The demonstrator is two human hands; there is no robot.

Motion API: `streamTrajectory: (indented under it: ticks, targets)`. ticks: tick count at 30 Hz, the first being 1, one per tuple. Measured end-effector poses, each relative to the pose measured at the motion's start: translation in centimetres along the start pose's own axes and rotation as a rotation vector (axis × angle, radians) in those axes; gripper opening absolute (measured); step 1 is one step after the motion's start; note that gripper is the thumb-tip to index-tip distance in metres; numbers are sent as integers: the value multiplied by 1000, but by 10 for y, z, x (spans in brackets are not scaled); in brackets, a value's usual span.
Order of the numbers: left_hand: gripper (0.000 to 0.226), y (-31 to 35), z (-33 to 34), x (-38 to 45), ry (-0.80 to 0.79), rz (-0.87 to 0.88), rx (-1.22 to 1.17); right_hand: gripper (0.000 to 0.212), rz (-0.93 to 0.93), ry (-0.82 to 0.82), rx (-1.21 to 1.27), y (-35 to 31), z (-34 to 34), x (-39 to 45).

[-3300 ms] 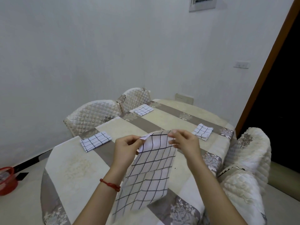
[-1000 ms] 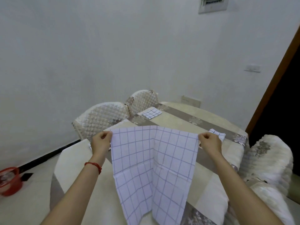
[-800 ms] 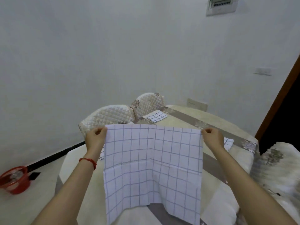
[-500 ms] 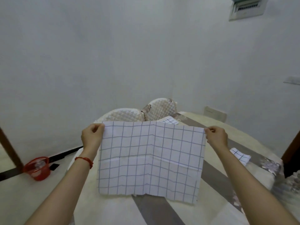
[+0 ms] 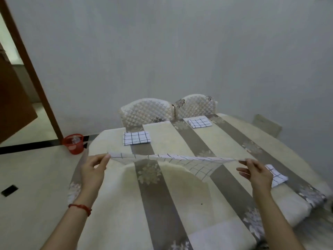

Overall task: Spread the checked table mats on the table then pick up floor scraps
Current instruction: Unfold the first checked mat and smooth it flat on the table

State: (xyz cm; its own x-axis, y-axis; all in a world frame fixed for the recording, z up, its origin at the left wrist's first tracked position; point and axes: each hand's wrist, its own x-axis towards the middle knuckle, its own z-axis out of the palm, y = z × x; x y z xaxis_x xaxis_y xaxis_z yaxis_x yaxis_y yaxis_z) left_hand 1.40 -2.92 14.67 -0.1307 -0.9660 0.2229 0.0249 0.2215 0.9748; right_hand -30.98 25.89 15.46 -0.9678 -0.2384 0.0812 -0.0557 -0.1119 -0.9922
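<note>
A white cloth mat with a dark checked grid (image 5: 173,157) hangs unfolded, stretched nearly flat and edge-on above the striped table (image 5: 180,204), sagging at its right. Three folded checked mats lie at eleven o'clock (image 5: 136,138), one o'clock (image 5: 199,122) and three o'clock (image 5: 276,175).

The cloth-covered table (image 5: 180,204) bears three folded checked mats (image 5: 136,138), apparently flat.

Both hands raised forward, set wide apart, each pinching.

Left hand (image 5: 93,170): thumb and forefinger pinched together, forearm extended, red cord at the wrist. Right hand (image 5: 256,171): thumb and forefinger pinched, remaining fingers loosely extended, forearm extended.
</note>
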Motion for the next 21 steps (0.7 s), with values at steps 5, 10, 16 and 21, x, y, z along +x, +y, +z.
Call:
streamTrajectory:
  ticks: [5,10,16,21]
  targets:
    - [16,-49,-8,-63,-132,-176,18,11,173,22,-47,48,-30,-22]
    - [18,-93,-15,-105,-220,-386,56,19,437,80,-35,89,-44,-43]
    - [22,-115,-20,-125,-139,-521,144,6,455,45,-192,114,-50,-37]
    - [13,-120,-8,-141,-31,-577,242,3,471,-37,-338,143,-58,-13]
